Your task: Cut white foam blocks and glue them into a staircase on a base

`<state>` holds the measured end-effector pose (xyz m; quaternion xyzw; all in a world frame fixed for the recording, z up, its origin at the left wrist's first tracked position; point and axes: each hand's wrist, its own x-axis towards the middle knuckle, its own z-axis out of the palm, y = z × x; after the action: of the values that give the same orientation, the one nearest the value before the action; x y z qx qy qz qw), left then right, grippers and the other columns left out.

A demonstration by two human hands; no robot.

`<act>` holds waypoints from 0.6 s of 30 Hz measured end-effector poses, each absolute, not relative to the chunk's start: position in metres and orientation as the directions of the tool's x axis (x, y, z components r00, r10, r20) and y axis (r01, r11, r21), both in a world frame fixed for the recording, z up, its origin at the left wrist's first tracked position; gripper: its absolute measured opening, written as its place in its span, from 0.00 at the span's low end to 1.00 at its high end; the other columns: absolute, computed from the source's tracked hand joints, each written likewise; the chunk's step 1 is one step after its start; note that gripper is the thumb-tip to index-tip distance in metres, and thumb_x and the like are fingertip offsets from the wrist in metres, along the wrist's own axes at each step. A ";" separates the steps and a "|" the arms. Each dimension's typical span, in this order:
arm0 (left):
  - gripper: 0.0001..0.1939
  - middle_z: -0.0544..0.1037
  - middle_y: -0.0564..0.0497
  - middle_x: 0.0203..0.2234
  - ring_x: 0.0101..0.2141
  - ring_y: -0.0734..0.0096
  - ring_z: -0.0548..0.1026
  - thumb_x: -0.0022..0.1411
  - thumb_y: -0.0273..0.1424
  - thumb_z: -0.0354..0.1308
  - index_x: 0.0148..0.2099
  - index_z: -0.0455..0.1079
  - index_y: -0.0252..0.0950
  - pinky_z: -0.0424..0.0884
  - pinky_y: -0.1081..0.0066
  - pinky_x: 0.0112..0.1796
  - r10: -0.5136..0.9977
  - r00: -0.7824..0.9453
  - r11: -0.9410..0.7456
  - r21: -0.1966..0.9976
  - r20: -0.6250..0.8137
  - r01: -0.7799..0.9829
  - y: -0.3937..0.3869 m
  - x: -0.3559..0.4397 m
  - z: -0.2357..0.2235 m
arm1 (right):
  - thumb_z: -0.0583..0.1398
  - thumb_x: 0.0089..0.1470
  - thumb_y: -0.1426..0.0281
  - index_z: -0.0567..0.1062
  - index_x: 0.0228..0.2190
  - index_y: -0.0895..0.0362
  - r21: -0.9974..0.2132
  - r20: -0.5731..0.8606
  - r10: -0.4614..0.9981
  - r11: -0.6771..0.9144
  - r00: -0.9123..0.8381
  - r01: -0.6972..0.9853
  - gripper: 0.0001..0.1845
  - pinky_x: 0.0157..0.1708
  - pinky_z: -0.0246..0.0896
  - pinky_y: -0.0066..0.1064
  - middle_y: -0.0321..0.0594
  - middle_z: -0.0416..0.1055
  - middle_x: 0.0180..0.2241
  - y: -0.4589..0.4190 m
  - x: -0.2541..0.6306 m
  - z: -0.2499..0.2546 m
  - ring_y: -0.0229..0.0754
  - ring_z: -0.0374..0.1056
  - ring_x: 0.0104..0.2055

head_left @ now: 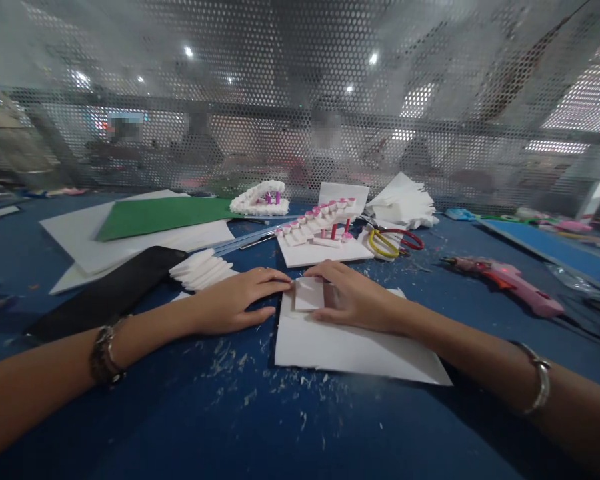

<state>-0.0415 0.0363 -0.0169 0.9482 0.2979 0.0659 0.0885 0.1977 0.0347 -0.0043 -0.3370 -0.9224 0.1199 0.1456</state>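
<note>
A small white square piece (309, 294), looking like foam board, lies at the left edge of a larger white sheet (350, 353). My right hand (363, 299) rests on the sheet, its thumb and fingers closed about the piece's right side and far edge. On the left, my left hand (235, 300) lies low over the table, fingers stretched out. Its fingertips meet the piece's left edge, while the thumb points toward the sheet. Just behind stands a white stair-like foam model (315, 223) with pink tops and red posts on a white base.
Near my left arm lie white strips (200, 269), a black case (115, 287) and a green sheet (165, 217). Scissors (384, 244) sit by the stair model. A pink glue gun (510, 283) with a cable is at right. Behind rises a perforated metal screen (280, 80).
</note>
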 end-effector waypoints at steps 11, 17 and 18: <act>0.21 0.63 0.42 0.52 0.51 0.62 0.62 0.62 0.35 0.42 0.56 0.52 0.34 0.60 0.64 0.49 0.576 0.808 -0.803 0.271 0.124 0.531 0.034 -0.039 -0.018 | 0.58 0.48 0.63 0.67 0.39 0.59 -0.350 0.235 0.614 0.776 -0.753 0.524 0.18 0.40 0.58 0.36 0.46 0.65 0.39 0.034 0.195 -0.003 0.42 0.61 0.42; 0.17 0.71 0.46 0.43 0.43 0.65 0.69 0.62 0.38 0.40 0.47 0.63 0.36 0.63 0.68 0.44 0.664 0.743 -0.732 0.281 0.088 0.620 0.043 -0.055 0.026 | 0.59 0.46 0.61 0.67 0.39 0.57 -0.379 0.227 0.616 0.770 -0.755 0.514 0.19 0.42 0.58 0.36 0.45 0.65 0.40 0.036 0.195 -0.005 0.42 0.61 0.42; 0.16 0.72 0.47 0.42 0.42 0.65 0.70 0.61 0.38 0.42 0.45 0.65 0.37 0.64 0.68 0.43 0.660 0.751 -0.728 0.249 0.006 0.638 0.045 -0.064 0.036 | 0.60 0.46 0.60 0.67 0.39 0.57 -0.381 0.226 0.619 0.766 -0.752 0.517 0.19 0.42 0.58 0.36 0.45 0.64 0.41 0.036 0.195 -0.005 0.42 0.61 0.43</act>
<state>-0.0638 0.0451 0.0358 0.9284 0.3497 0.0471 0.1162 0.1948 0.0363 -0.0050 -0.3074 -0.9240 0.1493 0.1718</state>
